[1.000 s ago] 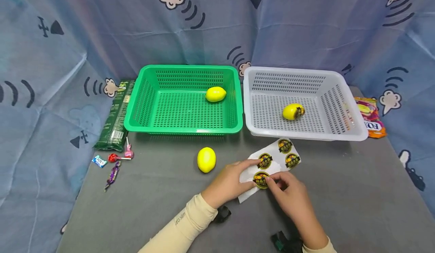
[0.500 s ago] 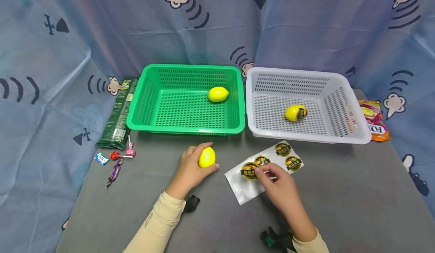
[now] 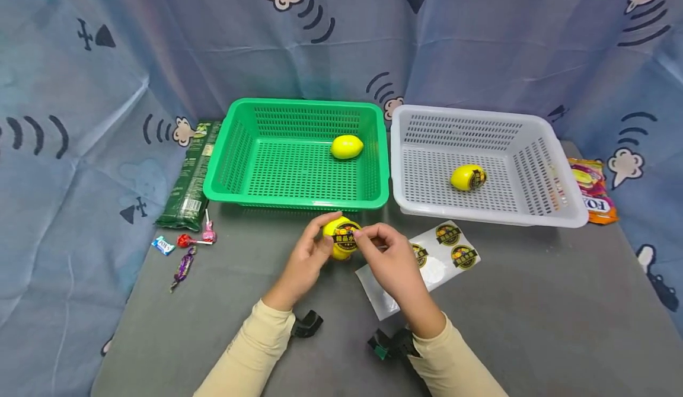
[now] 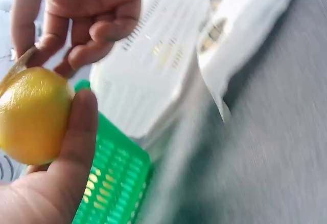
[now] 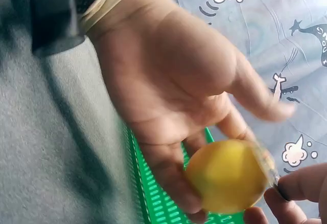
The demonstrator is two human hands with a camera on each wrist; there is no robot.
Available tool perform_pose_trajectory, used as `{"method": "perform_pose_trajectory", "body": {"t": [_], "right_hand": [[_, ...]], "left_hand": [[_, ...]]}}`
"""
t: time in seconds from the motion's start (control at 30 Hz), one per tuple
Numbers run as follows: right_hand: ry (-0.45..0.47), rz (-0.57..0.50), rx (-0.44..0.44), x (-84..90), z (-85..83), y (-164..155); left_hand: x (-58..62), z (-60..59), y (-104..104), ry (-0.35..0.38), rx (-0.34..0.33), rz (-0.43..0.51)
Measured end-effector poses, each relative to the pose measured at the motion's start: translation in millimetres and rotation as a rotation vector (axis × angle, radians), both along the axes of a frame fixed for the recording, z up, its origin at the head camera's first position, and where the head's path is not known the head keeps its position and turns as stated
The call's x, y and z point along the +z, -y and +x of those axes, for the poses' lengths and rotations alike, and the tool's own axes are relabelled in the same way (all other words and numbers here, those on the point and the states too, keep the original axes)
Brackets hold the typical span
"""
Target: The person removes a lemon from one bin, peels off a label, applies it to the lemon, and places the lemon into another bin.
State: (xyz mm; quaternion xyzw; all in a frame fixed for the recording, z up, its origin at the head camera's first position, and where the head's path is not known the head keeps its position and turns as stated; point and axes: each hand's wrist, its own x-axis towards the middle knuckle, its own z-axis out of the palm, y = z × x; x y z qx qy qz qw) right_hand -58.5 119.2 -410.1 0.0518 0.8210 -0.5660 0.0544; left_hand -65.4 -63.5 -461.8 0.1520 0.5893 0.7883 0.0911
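Note:
My left hand (image 3: pixel 303 262) holds a lemon (image 3: pixel 332 226) between thumb and fingers, in front of the green basket. At the lemon's right side my right hand (image 3: pixel 393 261) pinches the edge of a round black-and-gold sticker (image 3: pixel 345 238), which overlaps the fruit's face. In the left wrist view the sticker is edge-on beside the lemon (image 4: pixel 38 116), with the right hand's fingertips on it. The right wrist view shows the lemon (image 5: pixel 227 178) against the left fingers. Below the right forearm lies a white sticker sheet (image 3: pixel 440 271), partly hidden, with several stickers on it.
A green basket (image 3: pixel 296 203) with one lemon (image 3: pixel 347 147) stands beside a white basket (image 3: pixel 491 217) with a stickered lemon (image 3: pixel 468 178). At left lie a green packet (image 3: pixel 187 183), lollipops (image 3: pixel 208 231) and wrapped candies (image 3: pixel 183 268). An orange snack bag (image 3: pixel 594 192) lies at right.
The left hand has let go of the sheet and taken the lemon from the table. The right hand has peeled a sticker off the sheet and brought it left to the lemon.

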Motion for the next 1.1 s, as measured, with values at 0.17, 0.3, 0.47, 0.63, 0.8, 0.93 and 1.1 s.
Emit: {"method": "perform_pose_trajectory", "body": {"t": [0.17,0.3,0.47,0.63,0.8,0.93,1.1], "right_hand": [[-0.04,-0.01,0.016,3.0,3.1,-0.1],[-0.022,-0.174,0.082,3.7,4.9,-3.5],[0.035,-0.386,0.159,4.8,6.4,-10.7],[-0.304,-0.238,0.074,6.5,9.5,-10.5],[-0.892,0.103,0.233,6.1,7.7,0.5],[-0.838,0.321,0.401,-3.8,2.8,3.5],[-0.543,0.389,0.464,-4.7,0.8,-11.0]], "left_hand": [[10.5,4.5,-7.1,0.062,0.094,0.078],[21.3,13.9,-10.3,0.14,0.066,0.248],[33.2,22.4,-8.5,0.186,-0.005,0.364],[34.6,24.7,-11.0,0.288,0.076,0.359],[32.0,25.6,-22.1,0.368,0.146,0.381],[35.8,28.4,-27.1,0.367,0.134,0.407],[37.3,29.8,-23.7,0.323,0.087,0.373]]}}
